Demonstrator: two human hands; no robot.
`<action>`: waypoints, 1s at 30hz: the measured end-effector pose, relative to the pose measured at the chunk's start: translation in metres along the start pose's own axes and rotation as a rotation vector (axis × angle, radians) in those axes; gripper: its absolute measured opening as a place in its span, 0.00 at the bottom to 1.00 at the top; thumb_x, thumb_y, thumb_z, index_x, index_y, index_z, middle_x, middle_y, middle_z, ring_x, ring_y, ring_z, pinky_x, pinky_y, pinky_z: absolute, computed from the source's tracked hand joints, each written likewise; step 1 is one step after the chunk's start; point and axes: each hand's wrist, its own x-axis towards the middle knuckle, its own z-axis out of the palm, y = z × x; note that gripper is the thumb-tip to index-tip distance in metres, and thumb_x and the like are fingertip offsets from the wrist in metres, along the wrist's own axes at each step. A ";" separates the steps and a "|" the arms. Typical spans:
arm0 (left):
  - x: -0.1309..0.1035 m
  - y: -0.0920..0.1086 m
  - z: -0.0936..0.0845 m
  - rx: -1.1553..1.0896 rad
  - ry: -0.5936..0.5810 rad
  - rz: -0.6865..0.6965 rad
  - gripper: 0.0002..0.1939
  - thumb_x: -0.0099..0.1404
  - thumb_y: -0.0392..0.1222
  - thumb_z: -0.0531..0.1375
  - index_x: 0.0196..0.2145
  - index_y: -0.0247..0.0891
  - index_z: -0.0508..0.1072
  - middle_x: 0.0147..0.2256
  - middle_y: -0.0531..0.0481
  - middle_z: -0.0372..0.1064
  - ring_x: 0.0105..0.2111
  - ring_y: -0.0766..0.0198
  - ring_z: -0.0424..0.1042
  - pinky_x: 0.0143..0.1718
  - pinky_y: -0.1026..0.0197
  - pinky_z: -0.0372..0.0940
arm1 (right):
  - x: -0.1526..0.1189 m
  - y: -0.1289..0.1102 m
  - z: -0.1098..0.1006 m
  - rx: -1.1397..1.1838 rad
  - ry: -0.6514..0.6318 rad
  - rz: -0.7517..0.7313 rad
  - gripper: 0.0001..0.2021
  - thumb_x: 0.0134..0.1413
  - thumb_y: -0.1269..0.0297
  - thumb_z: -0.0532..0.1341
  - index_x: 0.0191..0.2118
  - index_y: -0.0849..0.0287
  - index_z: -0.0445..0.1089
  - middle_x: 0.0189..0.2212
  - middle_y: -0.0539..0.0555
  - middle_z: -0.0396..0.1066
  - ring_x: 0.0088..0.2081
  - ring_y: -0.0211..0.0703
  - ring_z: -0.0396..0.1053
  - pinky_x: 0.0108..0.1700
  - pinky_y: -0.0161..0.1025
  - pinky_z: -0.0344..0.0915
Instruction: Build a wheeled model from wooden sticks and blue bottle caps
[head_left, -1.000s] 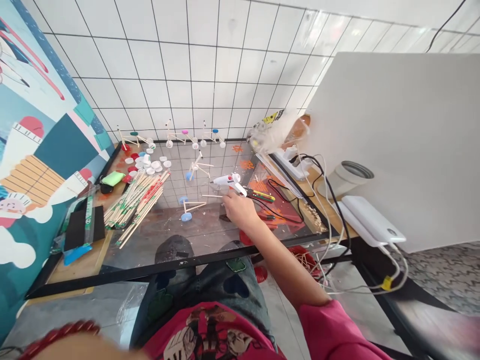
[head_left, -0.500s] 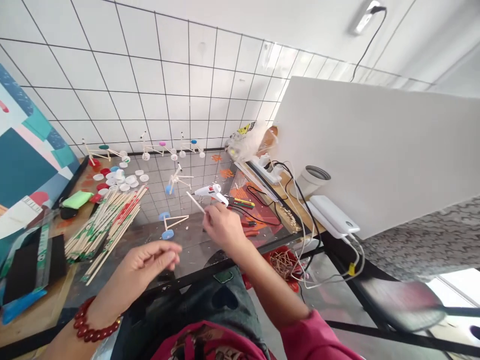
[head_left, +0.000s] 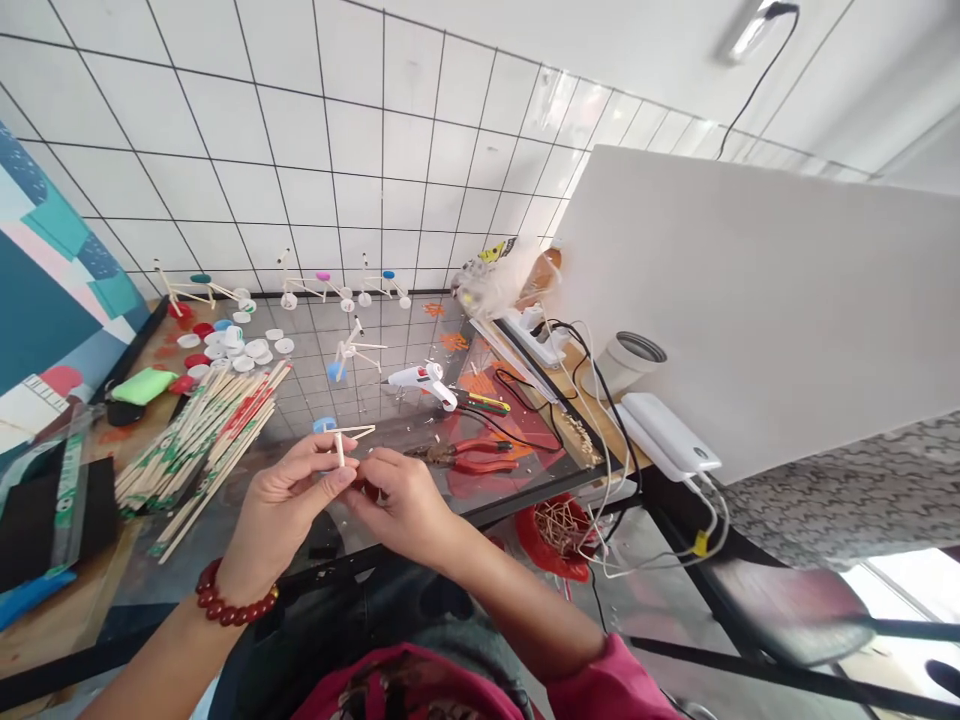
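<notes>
A short wooden stick (head_left: 340, 449) stands up between the thumb and fingers of my left hand (head_left: 296, 490). My right hand (head_left: 401, 500) is closed beside it, its fingertips meeting my left thumb; what they pinch, if anything, is hidden. Just behind my hands lies a stick frame (head_left: 360, 430) with a blue bottle cap (head_left: 324, 425), partly covered by my left fingers. Farther back stands a small stick-and-cap model (head_left: 352, 352). A white glue gun (head_left: 421, 380) rests to the right of it, and red-handled pliers (head_left: 480, 457) lie right of my right hand.
Loose bottle caps (head_left: 236, 345) and a pile of wooden sticks (head_left: 202, 440) lie at left. Several finished models (head_left: 315, 288) line the back edge. A utility knife (head_left: 486, 402), cables and a power strip (head_left: 536, 340) are at right. A red basket (head_left: 532, 540) of stick pieces sits below the table edge.
The stick has come left and toward me from near the glue gun and now stands in my left fingers. My hands have come together, uncovering the pliers.
</notes>
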 end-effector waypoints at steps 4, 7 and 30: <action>0.029 0.003 -0.019 0.125 -0.003 0.018 0.17 0.57 0.52 0.70 0.43 0.42 0.81 0.50 0.44 0.75 0.49 0.54 0.75 0.52 0.52 0.72 | 0.028 0.012 -0.018 0.088 0.071 0.045 0.06 0.62 0.65 0.59 0.36 0.58 0.72 0.30 0.51 0.72 0.32 0.36 0.68 0.37 0.33 0.64; 0.075 -0.009 -0.037 0.306 0.139 0.074 0.28 0.55 0.54 0.70 0.50 0.39 0.77 0.50 0.42 0.75 0.50 0.52 0.74 0.55 0.48 0.70 | 0.054 0.034 -0.040 0.185 0.260 0.203 0.10 0.61 0.62 0.59 0.45 0.58 0.70 0.31 0.49 0.72 0.31 0.36 0.68 0.36 0.33 0.65; 0.177 -0.049 -0.047 0.258 -0.048 -0.069 0.42 0.41 0.50 0.75 0.54 0.36 0.72 0.47 0.39 0.75 0.49 0.45 0.75 0.46 0.44 0.73 | 0.037 0.102 -0.017 0.078 0.260 0.216 0.08 0.57 0.60 0.60 0.35 0.57 0.74 0.28 0.53 0.75 0.31 0.42 0.72 0.36 0.38 0.70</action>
